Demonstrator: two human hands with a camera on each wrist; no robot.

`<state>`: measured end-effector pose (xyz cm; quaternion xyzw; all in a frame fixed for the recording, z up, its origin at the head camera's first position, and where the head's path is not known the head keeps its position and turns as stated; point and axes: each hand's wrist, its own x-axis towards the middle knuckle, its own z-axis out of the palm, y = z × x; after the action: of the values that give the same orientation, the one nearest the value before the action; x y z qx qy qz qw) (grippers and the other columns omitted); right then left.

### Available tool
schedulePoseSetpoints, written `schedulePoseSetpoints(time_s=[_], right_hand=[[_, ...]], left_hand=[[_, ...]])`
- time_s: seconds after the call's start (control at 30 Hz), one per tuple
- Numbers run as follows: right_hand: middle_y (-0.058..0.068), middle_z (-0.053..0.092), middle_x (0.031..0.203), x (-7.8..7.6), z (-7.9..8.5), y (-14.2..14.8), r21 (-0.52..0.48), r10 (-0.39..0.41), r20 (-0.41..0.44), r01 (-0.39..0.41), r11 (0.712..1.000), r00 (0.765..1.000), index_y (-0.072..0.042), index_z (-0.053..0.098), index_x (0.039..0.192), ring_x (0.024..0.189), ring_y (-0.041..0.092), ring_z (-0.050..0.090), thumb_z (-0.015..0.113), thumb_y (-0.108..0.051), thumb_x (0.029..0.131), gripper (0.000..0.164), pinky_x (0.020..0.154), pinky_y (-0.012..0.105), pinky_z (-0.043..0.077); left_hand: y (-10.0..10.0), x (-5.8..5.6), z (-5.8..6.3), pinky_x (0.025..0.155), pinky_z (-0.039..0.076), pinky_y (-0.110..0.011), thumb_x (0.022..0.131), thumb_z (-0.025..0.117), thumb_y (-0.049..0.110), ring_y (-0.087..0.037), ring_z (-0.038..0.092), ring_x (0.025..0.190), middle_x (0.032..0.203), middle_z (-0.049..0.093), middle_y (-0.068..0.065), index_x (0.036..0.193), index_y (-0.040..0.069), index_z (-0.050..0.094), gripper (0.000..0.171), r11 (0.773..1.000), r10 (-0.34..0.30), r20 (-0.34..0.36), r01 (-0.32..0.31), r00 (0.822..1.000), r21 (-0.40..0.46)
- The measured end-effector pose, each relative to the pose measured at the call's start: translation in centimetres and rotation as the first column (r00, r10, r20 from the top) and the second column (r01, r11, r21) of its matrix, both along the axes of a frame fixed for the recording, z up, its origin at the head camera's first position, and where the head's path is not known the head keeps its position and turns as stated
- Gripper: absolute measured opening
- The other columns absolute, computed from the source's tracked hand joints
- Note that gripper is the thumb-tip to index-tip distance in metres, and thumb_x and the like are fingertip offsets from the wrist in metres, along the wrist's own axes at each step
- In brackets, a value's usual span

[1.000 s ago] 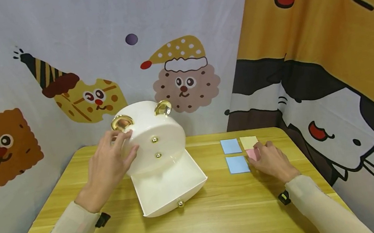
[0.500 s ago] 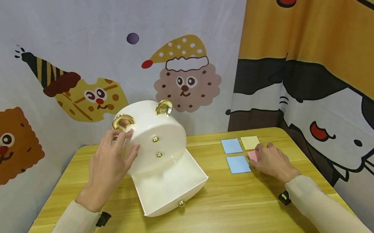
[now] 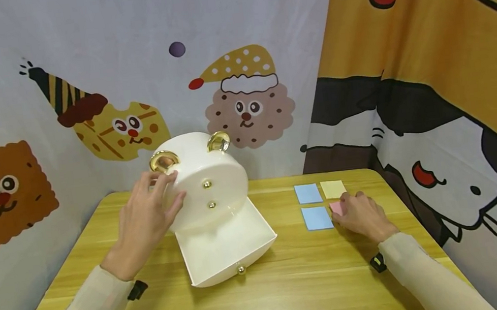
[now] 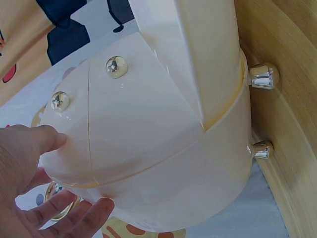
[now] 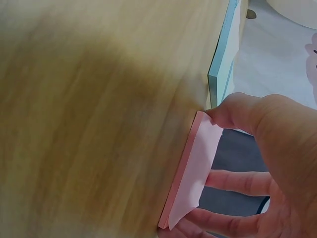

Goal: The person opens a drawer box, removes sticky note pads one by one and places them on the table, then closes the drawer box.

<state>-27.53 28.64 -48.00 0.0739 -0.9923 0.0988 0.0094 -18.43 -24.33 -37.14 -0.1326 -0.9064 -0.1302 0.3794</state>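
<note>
A white round-topped drawer box (image 3: pixel 228 180) with gold ears and gold knobs stands on the left half of the table. Its bottom drawer (image 3: pixel 225 252) is pulled out, with bare white inside. My left hand (image 3: pixel 145 215) grips the box's left edge near one ear, thumb (image 4: pixel 52 139) on the front and fingertips on the side. On the right, my right hand (image 3: pixel 363 216) holds a pink sticky note pad (image 5: pixel 195 171) by its edges, the thumb at one corner and the fingers along the far sides. The pad lies right at the tabletop, partly covered by the hand.
Two blue sticky note pads (image 3: pixel 307 194) and a yellow one (image 3: pixel 332 189) lie beside the pink pad in a square layout. The wooden table (image 3: pixel 266 306) ends at a printed cartoon curtain (image 3: pixel 127 61) behind and at the right.
The pink pad has shifted slightly away from the yellow pad under my right fingers, and less of it shows. My left hand and the box stay in place.
</note>
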Motion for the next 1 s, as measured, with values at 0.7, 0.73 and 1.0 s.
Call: schedulePoseSetpoints(time_s=[0.7, 0.73, 1.0], right_hand=[[0.015, 0.062, 0.091, -0.32, -0.29, -0.2, 0.014, 0.001, 0.01, -0.001, 1.0, 1.0, -0.003, 0.067, 0.116, 0.072, 0.028, 0.058, 0.074, -0.049, 0.095, 0.052, 0.052, 0.037, 0.044], [0.015, 0.062, 0.091, -0.31, -0.3, -0.24, 0.01, 0.0, 0.011, 0.0, 1.0, 1.0, -0.003, 0.067, 0.116, 0.072, 0.028, 0.058, 0.075, -0.049, 0.095, 0.051, 0.052, 0.037, 0.044], [0.016, 0.061, 0.091, -0.31, -0.49, -0.52, 0.017, -0.004, 0.004, 0.004, 1.0, 1.0, -0.002, 0.067, 0.115, 0.071, 0.029, 0.058, 0.075, -0.05, 0.095, 0.053, 0.052, 0.036, 0.045]], left_hand=[[-0.06, -0.11, -0.05, 0.043, 0.041, -0.03, 0.093, 0.085, 0.031, -0.027, 0.059, 0.081, 0.122, 0.063, -0.015, 0.134, 0.015, 0.069, 0.047, 1.0, 0.001, 0.006, -0.001, 1.0, 0.007], [-0.05, -0.11, -0.06, 0.042, 0.041, -0.03, 0.093, 0.086, 0.03, -0.027, 0.059, 0.081, 0.122, 0.063, -0.015, 0.133, 0.015, 0.069, 0.047, 1.0, 0.001, 0.005, -0.001, 1.0, 0.008], [-0.03, -0.09, -0.08, 0.043, 0.042, -0.03, 0.093, 0.085, 0.031, -0.026, 0.058, 0.081, 0.122, 0.062, -0.015, 0.134, 0.016, 0.069, 0.047, 1.0, -0.003, 0.008, 0.003, 1.0, 0.01]])
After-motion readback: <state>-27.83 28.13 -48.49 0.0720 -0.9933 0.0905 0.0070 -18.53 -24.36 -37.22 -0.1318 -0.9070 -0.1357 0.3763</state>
